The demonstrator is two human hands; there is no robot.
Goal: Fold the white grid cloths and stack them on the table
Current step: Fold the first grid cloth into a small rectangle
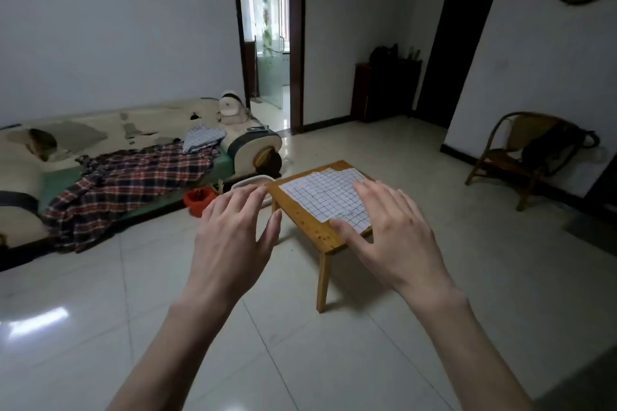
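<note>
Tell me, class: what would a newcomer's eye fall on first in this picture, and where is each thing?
Two bare hands fill the foreground, the left hand and right hand both spread open and holding nothing. Beyond them, white grid cloths lie stacked on a small wooden table in the middle of the tiled floor. At left, a plaid blanket sprawls over a worn sofa.

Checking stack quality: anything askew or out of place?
Yes. The grid cloths on the table are fanned, far corners not lined up. One more grid cloth lies on the sofa.
</note>
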